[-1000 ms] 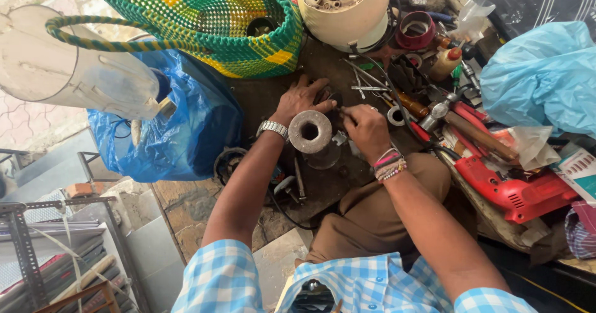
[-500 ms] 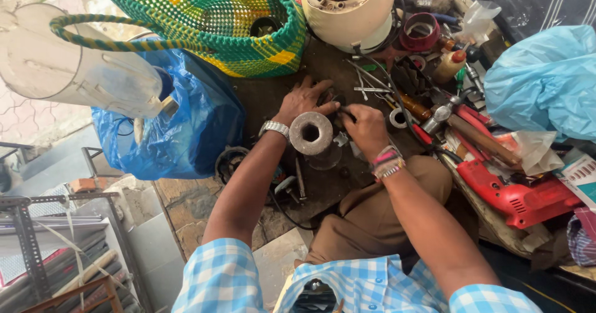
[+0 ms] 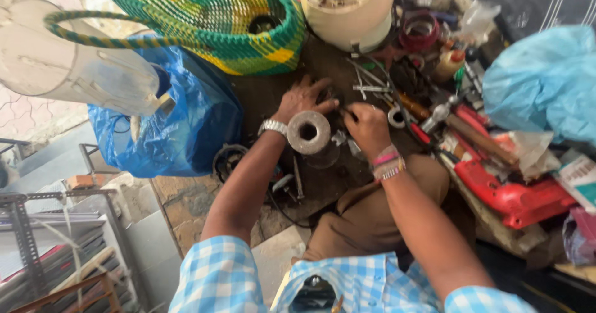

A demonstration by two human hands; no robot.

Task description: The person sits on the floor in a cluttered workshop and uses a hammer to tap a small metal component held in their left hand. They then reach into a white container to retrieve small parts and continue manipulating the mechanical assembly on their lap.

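Note:
A grey metal cylinder with a round hole in its top (image 3: 308, 131) stands on the dark cluttered work surface (image 3: 261, 92) between my hands. My left hand (image 3: 301, 99), with a metal watch on the wrist, rests just behind the cylinder, fingers spread and touching small parts there. My right hand (image 3: 366, 127), with bead bracelets on the wrist, sits to the cylinder's right, fingers curled around a thin tool whose tip points toward my left hand. What lies under the fingertips is hidden.
A green and yellow woven basket (image 3: 211, 15) and a cream appliance body (image 3: 347, 9) stand behind. Blue plastic bags lie at left (image 3: 180, 120) and right (image 3: 546, 83). A red power tool (image 3: 509, 192), hammer and loose tools crowd the right. A pale jar (image 3: 68, 64) leans left.
Both hands stay at the cylinder with only slight finger shifts. The view has drifted a little.

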